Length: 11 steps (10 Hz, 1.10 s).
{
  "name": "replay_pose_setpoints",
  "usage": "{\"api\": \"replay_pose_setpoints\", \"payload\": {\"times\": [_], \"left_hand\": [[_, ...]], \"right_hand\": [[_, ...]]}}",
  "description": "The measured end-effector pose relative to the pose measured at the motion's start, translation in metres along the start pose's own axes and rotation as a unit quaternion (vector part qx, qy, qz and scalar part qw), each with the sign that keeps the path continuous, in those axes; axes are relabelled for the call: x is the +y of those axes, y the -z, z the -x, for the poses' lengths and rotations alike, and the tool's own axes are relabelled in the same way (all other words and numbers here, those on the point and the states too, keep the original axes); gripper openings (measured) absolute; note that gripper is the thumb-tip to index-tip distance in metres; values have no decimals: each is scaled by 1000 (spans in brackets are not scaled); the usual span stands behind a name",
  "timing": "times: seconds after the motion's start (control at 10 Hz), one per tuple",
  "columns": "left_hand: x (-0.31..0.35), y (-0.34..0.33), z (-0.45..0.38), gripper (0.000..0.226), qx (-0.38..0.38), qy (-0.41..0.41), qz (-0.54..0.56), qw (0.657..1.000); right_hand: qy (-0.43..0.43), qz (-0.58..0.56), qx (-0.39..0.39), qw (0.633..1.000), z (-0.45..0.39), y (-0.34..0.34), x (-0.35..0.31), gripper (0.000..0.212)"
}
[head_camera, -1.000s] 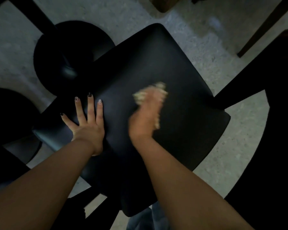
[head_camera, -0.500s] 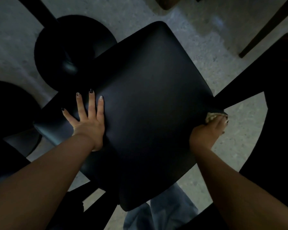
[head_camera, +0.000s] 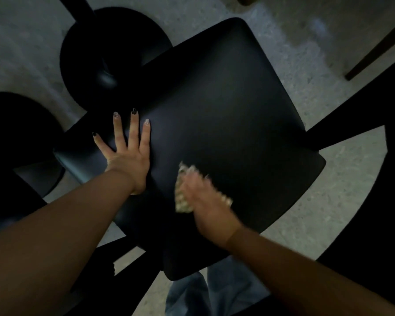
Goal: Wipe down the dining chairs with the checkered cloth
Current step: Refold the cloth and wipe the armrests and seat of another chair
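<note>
The left hand (head_camera: 129, 156) lay flat on the black chair seat (head_camera: 226, 124), fingers straight and spread, near its left edge. The right hand (head_camera: 205, 201), blurred, pressed the checkered cloth (head_camera: 181, 199) onto the seat's near part, just beside the left wrist; its finger curl could not be made out. Speckled floor (head_camera: 328, 201) surrounded the chair.

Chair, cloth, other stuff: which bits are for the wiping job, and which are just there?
For the job: chair, cloth, right hand wiping, left hand flat on the seat.
Just there: round bases, floor, brown leg.
</note>
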<state>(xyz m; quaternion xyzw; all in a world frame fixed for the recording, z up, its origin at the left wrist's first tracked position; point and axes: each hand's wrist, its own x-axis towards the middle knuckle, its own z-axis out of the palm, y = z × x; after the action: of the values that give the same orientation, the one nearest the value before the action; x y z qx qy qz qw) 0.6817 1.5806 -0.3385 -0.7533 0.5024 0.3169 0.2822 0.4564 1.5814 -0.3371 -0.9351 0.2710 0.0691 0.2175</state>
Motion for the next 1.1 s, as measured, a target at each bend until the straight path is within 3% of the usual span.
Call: {"api": "replay_pose_setpoints", "payload": {"times": [0.1, 0.2, 0.3, 0.4, 0.5, 0.6, 0.7, 0.8, 0.9, 1.0, 1.1], "left_hand": [[-1, -2, 1, 151, 12, -3, 4, 1000], [0, -2, 3, 148, 27, -9, 6, 1000], [-1, -6, 2, 146, 47, -13, 17, 999], [-2, -11, 0, 143, 75, -15, 20, 997], [-2, -14, 1, 142, 114, -17, 41, 993], [-6, -25, 7, 137, 142, -5, 114, 983], [-20, -32, 14, 141, 132, 112, 273, 946], [-30, -32, 13, 145, 75, 187, 320, 926], [-31, -31, 4, 152, 45, 202, 317, 926], [-30, -32, -1, 156, 47, 222, 320, 920], [-29, -36, -3, 156, 62, 235, 323, 915]], "right_hand": [[-140, -110, 148, 973, -27, 47, 73, 54], [-322, -146, 252, 901, -65, 98, 160, 52], [-414, -158, 241, 864, -99, 100, 177, 49], [-404, -145, 215, 877, -119, 70, 132, 55], [-314, -26, 144, 938, -115, 16, 51, 62], [-130, -75, 83, 985, -81, -13, -33, 57], [15, -148, 50, 988, -54, -22, -49, 59], [44, -145, 64, 986, -65, 3, -14, 54], [-90, -182, 206, 957, -97, 41, 51, 49], [-274, -165, 269, 909, -144, 88, 125, 52], [-389, -136, 248, 876, -185, 104, 156, 43]]}}
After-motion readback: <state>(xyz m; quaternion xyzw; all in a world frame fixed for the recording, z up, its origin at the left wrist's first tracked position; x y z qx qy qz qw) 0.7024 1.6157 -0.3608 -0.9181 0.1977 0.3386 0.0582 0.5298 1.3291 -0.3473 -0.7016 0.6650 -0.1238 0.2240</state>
